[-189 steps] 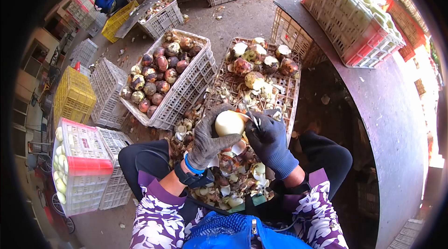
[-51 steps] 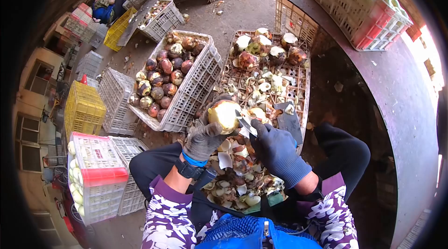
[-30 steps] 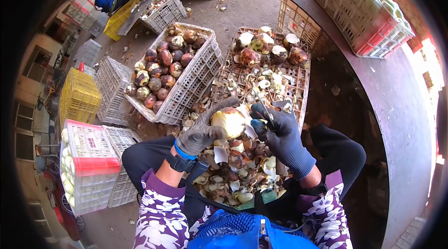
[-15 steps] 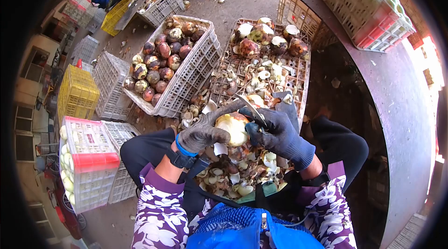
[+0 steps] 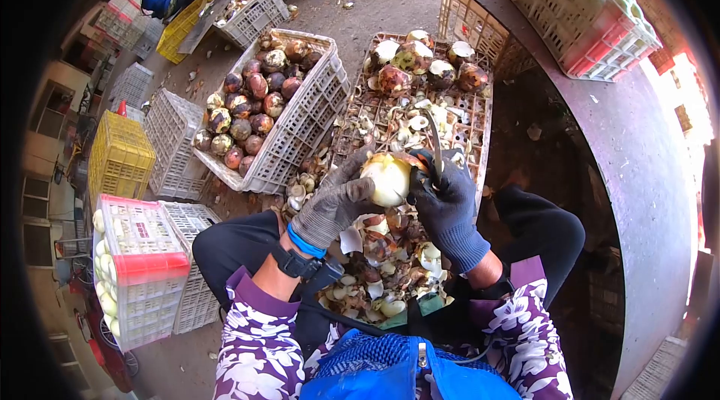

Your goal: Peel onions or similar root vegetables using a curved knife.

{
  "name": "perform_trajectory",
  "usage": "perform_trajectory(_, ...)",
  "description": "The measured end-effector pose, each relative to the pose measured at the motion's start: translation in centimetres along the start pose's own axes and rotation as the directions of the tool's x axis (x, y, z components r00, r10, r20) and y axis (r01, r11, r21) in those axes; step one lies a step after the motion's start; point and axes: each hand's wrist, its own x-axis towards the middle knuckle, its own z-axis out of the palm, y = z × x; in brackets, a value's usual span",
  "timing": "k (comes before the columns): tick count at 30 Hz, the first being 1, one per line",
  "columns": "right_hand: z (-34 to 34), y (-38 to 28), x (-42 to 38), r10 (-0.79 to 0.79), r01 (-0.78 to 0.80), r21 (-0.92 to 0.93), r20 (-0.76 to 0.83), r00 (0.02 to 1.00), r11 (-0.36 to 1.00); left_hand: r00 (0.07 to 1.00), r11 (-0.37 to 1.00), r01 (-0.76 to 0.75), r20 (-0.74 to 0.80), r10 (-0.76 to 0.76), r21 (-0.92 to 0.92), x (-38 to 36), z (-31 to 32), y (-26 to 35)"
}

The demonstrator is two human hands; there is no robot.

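Observation:
My gloved left hand [image 5: 339, 193] is wrapped around the left side of a partly peeled, onion-like bulb [image 5: 386, 179]. The bulb is round and creamy white, with reddish-brown skin left along its top right. In my gloved right hand [image 5: 447, 193] is a knife with a narrow curved blade [image 5: 435, 137], its tip pointing away from me. The right fingertips are close against the bulb's right side, and the knife's handle is hidden in the fist. Below both hands lies a heap of peelings [image 5: 382, 280], brown and white, between my knees.
An upturned crate [image 5: 480, 130] ahead carries peelings and several half-peeled bulbs [image 5: 412, 58]. Left of it, a tilted white crate [image 5: 300, 137] holds unpeeled bulbs [image 5: 255, 96]. A red-and-white crate [image 5: 142, 269] of pale bulbs stands at left. On the right is a curved-looking metal table [image 5: 622, 152].
The knife blade has swung from lying across the bulb's top right to pointing away from me. Both hands have shifted slightly, and more of the bulb's white face shows.

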Motion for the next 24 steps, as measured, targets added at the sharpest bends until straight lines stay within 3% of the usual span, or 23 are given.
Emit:
perform_trajectory(5, 0.7, 0.6, 0.6, -0.112, 0.118, -0.227, 0.041, 0.993, 0.967, 0.983, 0.986, -0.111, -0.158, 0.091, -0.125, 0.5, 1.4, -1.8)
perform_trajectory(9, 1.1, -0.4, 0.3, -0.071, 0.1, -0.237, 0.128, 0.989, 0.966, 0.967, 0.977, -0.168, -0.213, 0.138, -0.129, 0.3, 2.9, -2.0)
perform_trajectory(12, 1.3, -0.9, 0.2, -0.096, 0.112, -0.178, 0.096, 0.991, 0.978, 0.967, 0.979, -0.171, -0.21, 0.146, -0.106, 0.2, 2.5, -2.0)
perform_trajectory(15, 1.3, 0.3, 0.4, 0.112, -0.118, 0.122, 0.059, 0.992, 0.985, 0.96, 0.988, -0.149, -0.247, 0.134, -0.045, 0.0, 1.4, -1.8)
perform_trajectory(18, -0.4, -1.0, 1.4, 0.447, -0.436, 0.506, 0.107, 0.888, 0.744, 0.968, 0.989, -0.148, -0.211, 0.139, -0.024, 0.2, 0.3, -1.5)
perform_trajectory(20, -1.6, -1.8, 2.0, 0.539, -0.489, 0.507, 0.056, 0.84, 0.71, 0.98, 0.996, -0.082, -0.185, 0.075, -0.031, -0.3, 1.0, -0.4)
perform_trajectory(24, -3.5, -1.3, 2.4, 0.567, -0.485, 0.566, 0.038, 0.823, 0.667, 0.977, 0.983, -0.173, -0.117, 0.178, 0.057, -0.2, -0.2, -0.2)
